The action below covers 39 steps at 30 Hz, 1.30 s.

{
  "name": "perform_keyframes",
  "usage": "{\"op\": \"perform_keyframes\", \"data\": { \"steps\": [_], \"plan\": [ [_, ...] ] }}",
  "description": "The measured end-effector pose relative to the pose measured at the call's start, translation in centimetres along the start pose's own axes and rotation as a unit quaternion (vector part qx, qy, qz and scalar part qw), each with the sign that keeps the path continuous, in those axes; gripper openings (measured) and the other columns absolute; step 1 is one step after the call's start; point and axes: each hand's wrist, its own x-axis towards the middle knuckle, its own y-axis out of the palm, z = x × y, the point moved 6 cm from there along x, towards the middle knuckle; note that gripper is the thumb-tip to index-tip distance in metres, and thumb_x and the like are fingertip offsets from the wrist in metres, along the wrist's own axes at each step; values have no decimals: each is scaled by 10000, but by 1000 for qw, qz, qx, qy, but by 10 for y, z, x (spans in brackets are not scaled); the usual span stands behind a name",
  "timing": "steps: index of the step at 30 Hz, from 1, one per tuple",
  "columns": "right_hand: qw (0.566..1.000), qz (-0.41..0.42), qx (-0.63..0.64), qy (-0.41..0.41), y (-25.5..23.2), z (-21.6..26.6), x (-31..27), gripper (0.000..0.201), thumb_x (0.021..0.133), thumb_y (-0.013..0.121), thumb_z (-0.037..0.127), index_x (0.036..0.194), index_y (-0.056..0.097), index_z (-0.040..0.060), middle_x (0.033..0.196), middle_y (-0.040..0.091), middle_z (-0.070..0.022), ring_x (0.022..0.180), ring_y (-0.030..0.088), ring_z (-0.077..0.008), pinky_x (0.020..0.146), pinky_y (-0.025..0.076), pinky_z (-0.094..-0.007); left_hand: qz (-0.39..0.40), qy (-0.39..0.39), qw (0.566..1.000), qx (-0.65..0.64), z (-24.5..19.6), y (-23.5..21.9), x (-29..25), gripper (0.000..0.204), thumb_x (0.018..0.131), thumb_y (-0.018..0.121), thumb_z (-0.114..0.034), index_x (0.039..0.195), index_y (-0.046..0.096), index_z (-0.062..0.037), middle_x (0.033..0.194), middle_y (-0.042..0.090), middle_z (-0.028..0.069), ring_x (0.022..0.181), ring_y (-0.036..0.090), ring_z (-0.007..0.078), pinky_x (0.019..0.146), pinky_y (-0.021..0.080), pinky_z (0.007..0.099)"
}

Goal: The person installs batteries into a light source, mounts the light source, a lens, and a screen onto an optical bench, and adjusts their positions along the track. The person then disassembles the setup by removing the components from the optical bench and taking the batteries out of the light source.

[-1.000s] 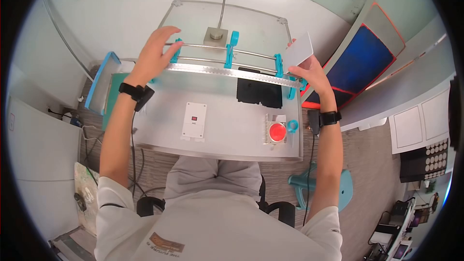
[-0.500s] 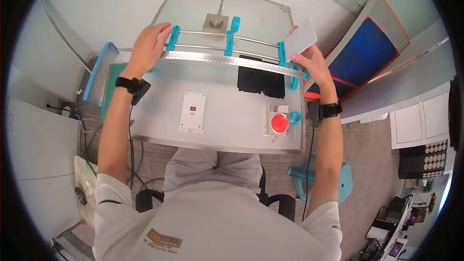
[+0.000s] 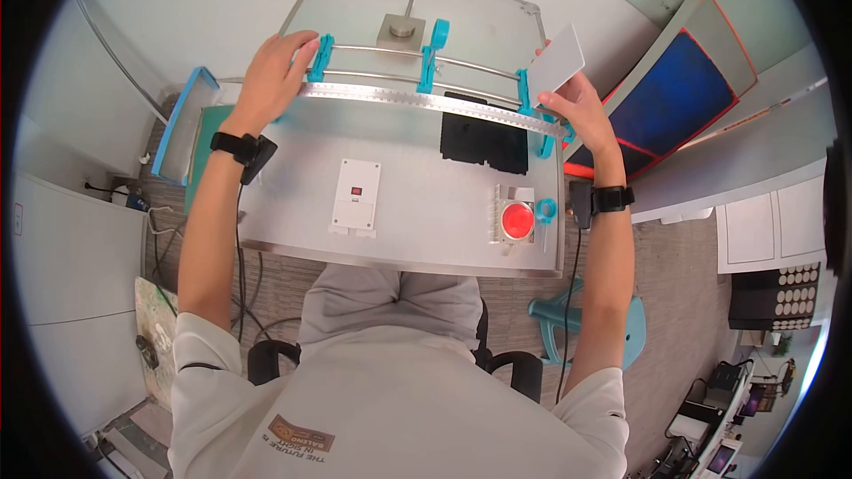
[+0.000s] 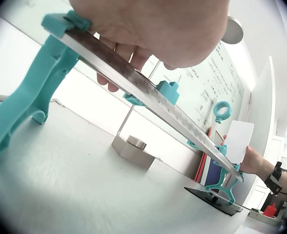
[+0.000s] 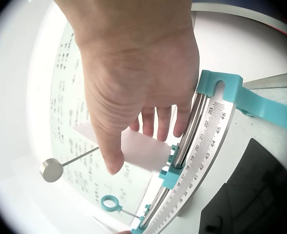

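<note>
A metal optical bench (image 3: 395, 95) with a ruler strip, two steel rods and teal holders spans the table. My left hand (image 3: 268, 75) grips its left end beside a teal slider (image 3: 321, 58). In the left wrist view, the fingers (image 4: 113, 87) reach down past the rods' far side. My right hand (image 3: 581, 113) holds a white card (image 3: 557, 60) near the right end, thumb in front and fingers behind. The card stands over a teal slider (image 5: 172, 176). Between the hands, a teal ring holder (image 3: 439, 33) rises from the rods.
Behind the bench stands a square metal base (image 3: 401, 31) with an upright rod. A black sheet (image 3: 484, 142) lies under the bench's right part. Nearer are a white panel with a red switch (image 3: 357, 193), a round red piece (image 3: 517, 222) and a small teal ring (image 3: 546, 210).
The left hand's raised fingers have come down and in against the bench's left end. The right hand stays at the white card. The head view has shifted slightly.
</note>
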Motion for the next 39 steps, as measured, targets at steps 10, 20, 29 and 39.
{"op": "perform_keyframes", "data": {
  "steps": [10,20,29,39],
  "plan": [
    [1000,3,-16,8,4,4,2,849,870,785,142,1574,335,-12,1576,437,-148,1447,435,-283,1182,355,-401,-39,44,998,9,-2,0,0,404,1078,466,-330,1186,663,6,1133,710,175,1038,630,366,1157,358,460],
    [998,23,-52,14,6,5,7,922,812,856,209,1559,359,-4,1536,474,-150,1440,446,-297,1194,346,-408,-36,34,999,15,1,1,0,391,1065,502,-335,1175,667,2,1120,709,161,1049,598,372,1011,444,444],
    [997,17,-77,24,10,6,8,935,791,866,208,1559,365,28,1513,494,-146,1394,488,-309,1168,383,-421,-31,36,999,20,-5,0,0,369,1059,520,-321,1173,668,-3,1114,709,156,1047,597,370,984,460,435],
    [980,-182,-44,-64,-21,26,-49,496,985,649,82,1453,498,21,1385,580,-127,1290,556,-198,1084,442,-330,-87,50,994,-39,-38,-46,-37,199,1017,615,-179,1145,684,-42,1069,707,126,929,669,255,711,538,330]
  ]
}}
